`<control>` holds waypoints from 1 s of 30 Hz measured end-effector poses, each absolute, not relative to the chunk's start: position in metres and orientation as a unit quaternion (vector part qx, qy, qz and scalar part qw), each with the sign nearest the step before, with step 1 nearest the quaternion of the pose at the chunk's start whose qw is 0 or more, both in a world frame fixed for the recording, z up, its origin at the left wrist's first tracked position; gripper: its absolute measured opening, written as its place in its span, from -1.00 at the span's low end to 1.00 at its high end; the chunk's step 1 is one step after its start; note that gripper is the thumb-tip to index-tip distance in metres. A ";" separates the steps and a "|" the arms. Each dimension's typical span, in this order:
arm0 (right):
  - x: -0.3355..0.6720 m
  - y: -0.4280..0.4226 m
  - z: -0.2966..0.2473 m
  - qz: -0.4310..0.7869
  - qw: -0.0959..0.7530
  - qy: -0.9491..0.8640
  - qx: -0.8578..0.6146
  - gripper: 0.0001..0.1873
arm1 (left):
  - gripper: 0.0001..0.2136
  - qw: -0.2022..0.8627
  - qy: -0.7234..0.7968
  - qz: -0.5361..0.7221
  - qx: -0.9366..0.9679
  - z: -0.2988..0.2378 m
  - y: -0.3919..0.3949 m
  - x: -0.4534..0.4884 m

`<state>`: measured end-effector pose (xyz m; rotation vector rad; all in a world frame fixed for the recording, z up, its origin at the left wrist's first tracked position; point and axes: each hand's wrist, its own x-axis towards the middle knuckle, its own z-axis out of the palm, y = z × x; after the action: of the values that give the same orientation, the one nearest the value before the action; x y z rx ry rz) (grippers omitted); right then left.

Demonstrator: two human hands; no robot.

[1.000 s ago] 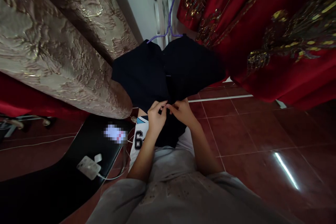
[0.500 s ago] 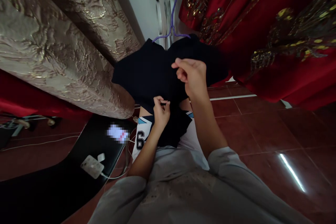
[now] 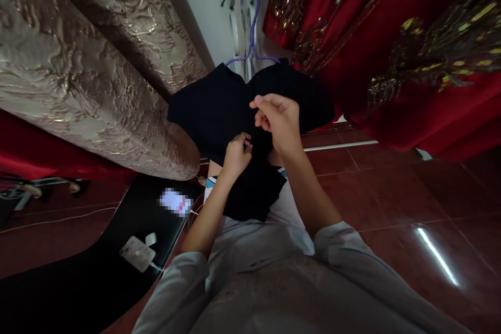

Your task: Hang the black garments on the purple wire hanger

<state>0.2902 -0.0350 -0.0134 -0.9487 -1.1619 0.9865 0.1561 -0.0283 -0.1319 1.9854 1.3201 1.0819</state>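
Note:
A dark navy shirt (image 3: 207, 109) hangs on a purple hanger (image 3: 252, 42), its lower part lying over my lap. At the shirt's middle front, my left hand (image 3: 238, 155) is closed, with thumb and fingers pinching the dark cloth. Higher and to the right, my right hand (image 3: 281, 119) has its thumb and index finger pressed together in front of the shirt, with the other fingers curled. Whatever is in that pinch, if anything, is too small to make out.
Gold-patterned fabric (image 3: 117, 83) drapes at the left, and red sequined fabric (image 3: 352, 52) at the right. White metalwork (image 3: 242, 15) stands behind the hanger. A black bench (image 3: 90, 266) holds a phone with a lit screen (image 3: 175, 202) and a white device (image 3: 136, 253).
My left hand has moved up the shirt front, closer to the right hand. The right hand has shifted slightly left and down, still pinched. The shirt's front opening has shifted a little.

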 end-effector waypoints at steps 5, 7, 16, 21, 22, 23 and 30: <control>0.289 -0.041 -0.030 0.446 0.611 -0.508 -0.412 -0.62 | -0.69 0.218 0.440 0.559 0.669 -0.090 -0.041 0.164; 0.289 -0.046 -0.030 0.440 0.616 -0.517 -0.400 -0.64 | -0.70 0.167 0.401 0.631 0.643 -0.071 -0.040 0.165; 0.290 -0.051 -0.035 0.389 0.620 -0.536 -0.421 -0.61 | -0.80 0.078 0.336 0.604 0.719 -0.012 -0.031 0.158; 0.282 -0.047 -0.052 0.419 0.596 -0.526 -0.439 -0.65 | -0.76 0.108 0.340 0.657 0.664 -0.023 -0.030 0.156; 0.281 -0.048 -0.052 0.423 0.594 -0.524 -0.441 -0.67 | -0.73 0.122 0.343 0.664 0.654 -0.030 -0.030 0.154; 0.280 -0.048 -0.051 0.424 0.594 -0.523 -0.441 -0.69 | -0.68 0.139 0.347 0.666 0.646 -0.039 -0.032 0.153; 0.282 -0.050 -0.048 0.443 0.595 -0.523 -0.421 -0.60 | -0.68 0.248 0.368 0.620 0.647 -0.083 -0.037 0.159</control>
<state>0.2820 -0.0496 -0.0484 -0.9773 -1.2139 1.0281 0.1586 -0.0373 -0.0826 1.7647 1.0019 1.6895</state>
